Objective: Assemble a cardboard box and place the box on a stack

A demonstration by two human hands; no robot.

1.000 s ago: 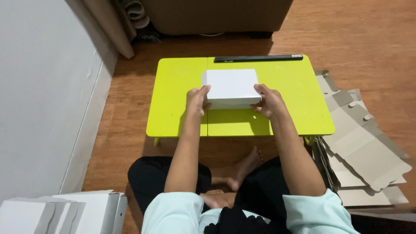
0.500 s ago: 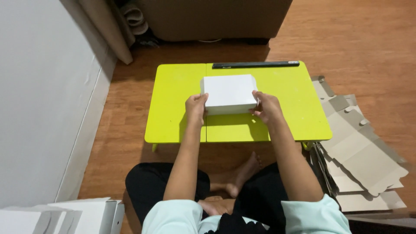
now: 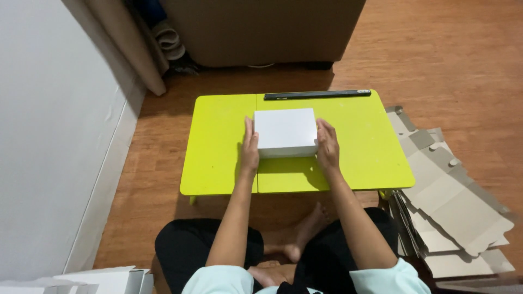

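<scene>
Left hand (image 3: pixel 250 148) and right hand (image 3: pixel 327 145) flat against opposite sides of white box (image 3: pixel 285 130), fingers pressing it between them, on yellow-green surface (image 3: pixel 218 158); cardboard blanks (image 3: pixel 452 201) at right.

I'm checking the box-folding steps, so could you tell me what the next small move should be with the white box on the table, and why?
Probably lift the white box off the lime-green folding table and set it aside. It looks closed and fully formed, and the left hand and right hand are pressed flat on its opposite sides, ready to carry it. Flat cardboard blanks lie stacked on the floor to the right.
</scene>
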